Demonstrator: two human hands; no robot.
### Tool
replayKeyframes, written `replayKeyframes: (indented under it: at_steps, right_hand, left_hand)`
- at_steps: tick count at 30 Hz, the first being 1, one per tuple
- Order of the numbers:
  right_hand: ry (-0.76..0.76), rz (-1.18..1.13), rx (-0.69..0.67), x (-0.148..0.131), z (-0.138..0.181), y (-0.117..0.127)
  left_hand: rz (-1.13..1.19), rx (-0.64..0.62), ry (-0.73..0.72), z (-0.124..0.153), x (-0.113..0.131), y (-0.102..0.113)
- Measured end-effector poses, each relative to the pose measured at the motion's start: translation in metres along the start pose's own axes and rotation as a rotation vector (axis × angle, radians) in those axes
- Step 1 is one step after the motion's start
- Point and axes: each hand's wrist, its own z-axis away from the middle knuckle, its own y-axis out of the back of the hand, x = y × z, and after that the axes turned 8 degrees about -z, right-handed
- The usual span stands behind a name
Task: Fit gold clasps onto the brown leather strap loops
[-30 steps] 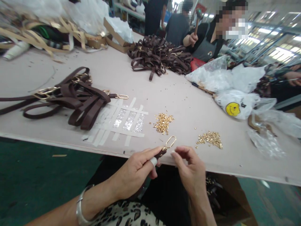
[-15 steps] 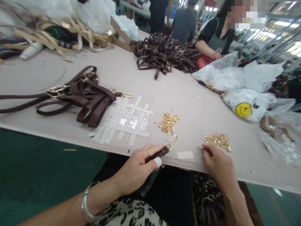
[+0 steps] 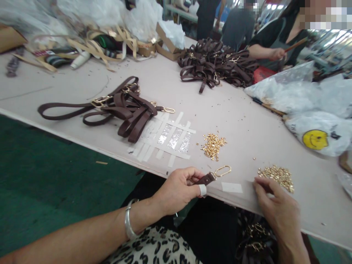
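Note:
My left hand [image 3: 178, 189] pinches the end of a dark brown strap [image 3: 205, 179] at the table's front edge; a gold clasp [image 3: 222, 171] sticks out past the fingers. My right hand [image 3: 276, 205] rests on the table with its fingertips at the near side of a pile of small gold rivets [image 3: 277, 176]; whether the fingers hold one is not visible. A second pile of gold rivets [image 3: 213, 145] lies farther in. A white tape patch [image 3: 231, 187] sits between my hands.
A bundle of brown straps [image 3: 123, 108] lies left of a grid of white tape strips [image 3: 167, 137]. A larger heap of straps [image 3: 217, 64] is at the far side, where another person's hand [image 3: 275, 54] holds a hammer. Plastic bags [image 3: 310, 110] fill the right.
My right hand left the strap end and moved right to the rivet pile. The left hand keeps the strap. The view has shifted left, and the far person's hammer came down.

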Motion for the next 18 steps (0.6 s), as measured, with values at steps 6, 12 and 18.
replayKeyframes:
  at_steps: [6,12,18]
  right_hand:
    - [0.018,-0.675,-0.013,-0.075,0.051,-0.036]
    - [0.231,-0.604,-0.045,-0.109,0.059,-0.065]
    - [0.336,-0.55,-0.026,-0.115,0.056,-0.058]
  left_hand:
    - [-0.082,0.044,-0.089,-0.001,0.003,-0.004]
    - [-0.231,0.072,-0.243,0.0,-0.004,0.001]
    - [-0.461,0.146,-0.434,0.004,-0.008,0.005]
